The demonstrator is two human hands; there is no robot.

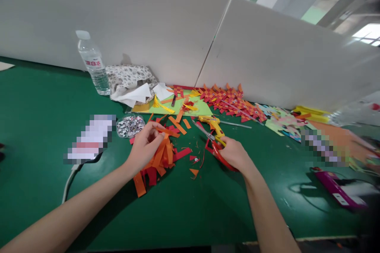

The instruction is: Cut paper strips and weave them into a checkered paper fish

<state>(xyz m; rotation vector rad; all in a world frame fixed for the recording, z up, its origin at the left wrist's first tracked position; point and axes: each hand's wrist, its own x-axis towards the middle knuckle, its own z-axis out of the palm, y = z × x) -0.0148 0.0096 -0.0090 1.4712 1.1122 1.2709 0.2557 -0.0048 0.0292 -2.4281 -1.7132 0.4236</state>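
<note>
My left hand (145,146) is closed in a pinch on a bunch of orange paper strips (162,154) that fan out over red strips (181,153) on the green table (44,118). My right hand (234,153) grips red-handled scissors (214,146), whose blades point up and left over the table. A yellow glue gun (214,125) lies just behind the scissors. Loose orange strips (177,125) lie beyond my left hand.
A water bottle (92,62) stands at the back left beside a crumpled cloth (127,77). A dish of googly eyes (130,125) sits near my left hand. Woven red-orange paper fish (231,101) line the white partition (148,19). A magenta box (338,189) lies at the right.
</note>
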